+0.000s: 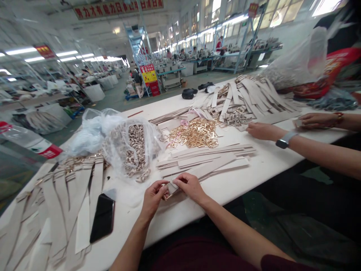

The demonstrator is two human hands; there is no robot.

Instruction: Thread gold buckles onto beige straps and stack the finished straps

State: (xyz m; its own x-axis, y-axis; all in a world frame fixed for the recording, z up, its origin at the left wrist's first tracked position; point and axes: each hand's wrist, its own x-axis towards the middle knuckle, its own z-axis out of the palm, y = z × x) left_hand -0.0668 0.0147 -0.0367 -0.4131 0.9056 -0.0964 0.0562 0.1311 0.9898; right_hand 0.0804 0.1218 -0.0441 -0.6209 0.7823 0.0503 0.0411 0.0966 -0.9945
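Over the front edge of the white table, my left hand pinches a gold buckle between thumb and fingers. My right hand is closed on a grey strap, whose end meets the buckle; whether it passes through the frame is hard to see. Just beyond my hands lie several loose grey straps. Behind those is a heap of gold buckles. An open clear plastic bag to the left holds many small grey loops.
Straps with buckles lie at the left beside a black phone. A large plastic bottle is at the far left. On the right, a co-worker's hands work by a strap pile.
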